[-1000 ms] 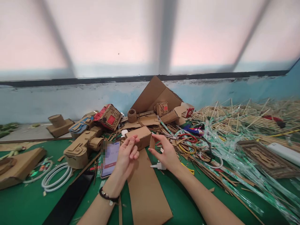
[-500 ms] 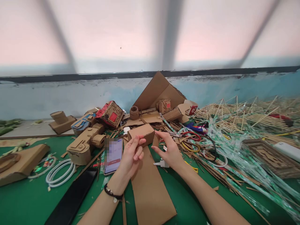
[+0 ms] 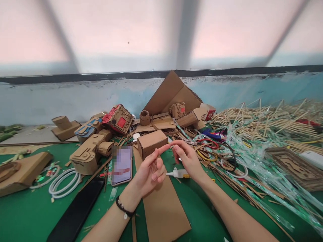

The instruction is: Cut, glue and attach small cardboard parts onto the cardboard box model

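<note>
- Since a second ago, both hands have left the box; it now sits alone on the counter, at the far end of the cardboard strip.
- The left hand and right hand meet in the air just in front of the box, fingertips touching.
- Left grip: forefinger out, other fingers curled, holding nothing. Right grip: thumb and finger pressed together; whether a scrap sits between them, I cannot tell.
- Likely step: rubbing glue off the fingers.
- The glue tube lies right of the strip, just below the right hand; the phone lies left of the box.
- A next move would call for clean fingertips and a steady hold on the box.
</note>
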The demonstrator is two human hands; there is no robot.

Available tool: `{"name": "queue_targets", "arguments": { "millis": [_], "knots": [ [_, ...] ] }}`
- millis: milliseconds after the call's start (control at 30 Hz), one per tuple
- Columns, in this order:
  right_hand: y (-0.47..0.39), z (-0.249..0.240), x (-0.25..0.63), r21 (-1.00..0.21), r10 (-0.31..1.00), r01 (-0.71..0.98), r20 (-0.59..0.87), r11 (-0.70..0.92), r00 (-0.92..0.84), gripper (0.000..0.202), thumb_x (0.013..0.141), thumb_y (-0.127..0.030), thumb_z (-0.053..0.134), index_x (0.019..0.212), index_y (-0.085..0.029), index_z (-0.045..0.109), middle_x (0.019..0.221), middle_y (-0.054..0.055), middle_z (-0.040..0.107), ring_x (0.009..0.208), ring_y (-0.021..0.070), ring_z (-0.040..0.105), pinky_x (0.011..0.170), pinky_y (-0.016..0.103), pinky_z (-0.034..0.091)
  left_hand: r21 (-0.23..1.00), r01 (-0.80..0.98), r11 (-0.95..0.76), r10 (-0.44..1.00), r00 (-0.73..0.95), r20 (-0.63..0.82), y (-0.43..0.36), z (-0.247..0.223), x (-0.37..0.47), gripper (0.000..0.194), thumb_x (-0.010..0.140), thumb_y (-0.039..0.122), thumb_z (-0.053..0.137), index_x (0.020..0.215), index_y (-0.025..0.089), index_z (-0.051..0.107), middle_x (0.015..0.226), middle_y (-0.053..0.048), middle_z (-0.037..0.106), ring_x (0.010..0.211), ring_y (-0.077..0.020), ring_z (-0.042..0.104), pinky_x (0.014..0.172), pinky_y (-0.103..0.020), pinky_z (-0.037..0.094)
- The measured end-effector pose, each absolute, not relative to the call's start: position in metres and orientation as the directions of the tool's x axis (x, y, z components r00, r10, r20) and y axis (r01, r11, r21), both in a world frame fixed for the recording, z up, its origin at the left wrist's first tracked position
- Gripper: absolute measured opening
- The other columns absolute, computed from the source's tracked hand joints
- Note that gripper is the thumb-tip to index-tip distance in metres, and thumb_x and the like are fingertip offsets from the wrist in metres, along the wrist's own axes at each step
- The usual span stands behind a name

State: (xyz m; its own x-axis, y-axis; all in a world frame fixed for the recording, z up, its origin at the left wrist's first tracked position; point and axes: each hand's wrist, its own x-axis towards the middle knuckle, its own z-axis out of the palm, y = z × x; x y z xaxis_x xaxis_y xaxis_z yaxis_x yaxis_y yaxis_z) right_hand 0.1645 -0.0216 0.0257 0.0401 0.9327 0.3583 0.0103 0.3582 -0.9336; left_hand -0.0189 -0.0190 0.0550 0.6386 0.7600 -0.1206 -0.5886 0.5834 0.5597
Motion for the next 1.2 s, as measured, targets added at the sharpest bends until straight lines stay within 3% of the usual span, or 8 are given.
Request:
{"name": "queue_targets", "arguments": {
  "millis": [67,267,567,700,867,1033,1200],
  "knots": [
    [-0.024,0.030,0.165,-0.936,0.936,-0.016,0.351,0.351,0.022,0.034,0.099,-0.054,0.061,0.111,-0.023,0.068,0.076,-0.002,0.059,0.057,0.0131,0.052,0.052,0.026,0.044,0.547,-0.585,0.598,0.740,0.665,-0.097,-0.020,0.055,-0.020,0.040,0.112,0.032,0.047,0.139,0.010,0.066,0.056,0.006,0.058,0.034,-0.0046,0.041,0.040,-0.019,0.044],
    [-0.029,0.036,0.166,-0.931,0.932,-0.061,0.362,0.361,-0.001,0.029,0.093,-0.050,0.071,0.101,-0.022,0.074,0.070,-0.003,0.059,0.055,0.0110,0.048,0.051,0.024,0.041,0.543,-0.576,0.611,0.702,0.711,-0.036,-0.020,0.050,-0.021,0.045,0.113,0.033,0.040,0.141,0.007,0.065,0.055,0.005,0.059,0.035,-0.0066,0.042,0.041,-0.020,0.048],
    [-0.027,0.039,0.173,-0.915,0.915,0.013,0.404,0.403,0.027,0.028,0.093,-0.048,0.071,0.095,-0.021,0.079,0.066,-0.002,0.060,0.056,0.0122,0.048,0.052,0.026,0.041,0.562,-0.561,0.607,0.694,0.719,-0.032,-0.019,0.048,-0.018,0.039,0.108,0.032,0.056,0.134,0.007,0.070,0.058,0.004,0.063,0.034,-0.0058,0.041,0.041,-0.021,0.048],
    [-0.027,0.039,0.175,-0.911,0.911,0.037,0.412,0.410,0.027,0.025,0.094,-0.044,0.069,0.094,-0.021,0.078,0.070,-0.001,0.064,0.059,0.0132,0.054,0.056,0.026,0.045,0.632,-0.529,0.566,0.710,0.703,-0.046,-0.018,0.046,-0.019,0.040,0.105,0.036,0.061,0.134,0.011,0.071,0.061,0.003,0.066,0.034,-0.0057,0.042,0.041,-0.020,0.049],
    [-0.026,0.038,0.174,-0.888,0.893,0.162,0.446,0.431,0.070,0.018,0.093,-0.037,0.066,0.090,-0.021,0.074,0.083,0.002,0.072,0.075,0.0174,0.065,0.068,0.028,0.052,0.715,-0.486,0.503,0.722,0.691,-0.039,-0.018,0.043,-0.019,0.042,0.103,0.038,0.064,0.138,0.015,0.070,0.068,-0.001,0.073,0.035,-0.0064,0.047,0.043,-0.021,0.053],
    [-0.024,0.038,0.175,-0.832,0.854,0.304,0.511,0.464,0.096,0.015,0.094,-0.030,0.060,0.089,-0.022,0.072,0.083,0.002,0.072,0.075,0.0175,0.064,0.068,0.029,0.051,0.759,-0.430,0.489,0.713,0.698,-0.064,-0.019,0.045,-0.017,0.045,0.103,0.038,0.062,0.142,0.014,0.068,0.067,-0.004,0.075,0.036,-0.0088,0.052,0.046,-0.023,0.056],
    [-0.021,0.037,0.179,-0.650,0.745,0.508,0.667,0.565,0.024,0.017,0.096,-0.023,0.055,0.085,-0.024,0.067,0.078,0.003,0.069,0.075,0.0198,0.061,0.069,0.033,0.050,0.766,-0.409,0.496,0.719,0.689,-0.098,-0.018,0.046,-0.019,0.045,0.103,0.036,0.063,0.141,0.012,0.068,0.067,-0.005,0.074,0.035,-0.0087,0.050,0.045,-0.024,0.055]
  ]
}}
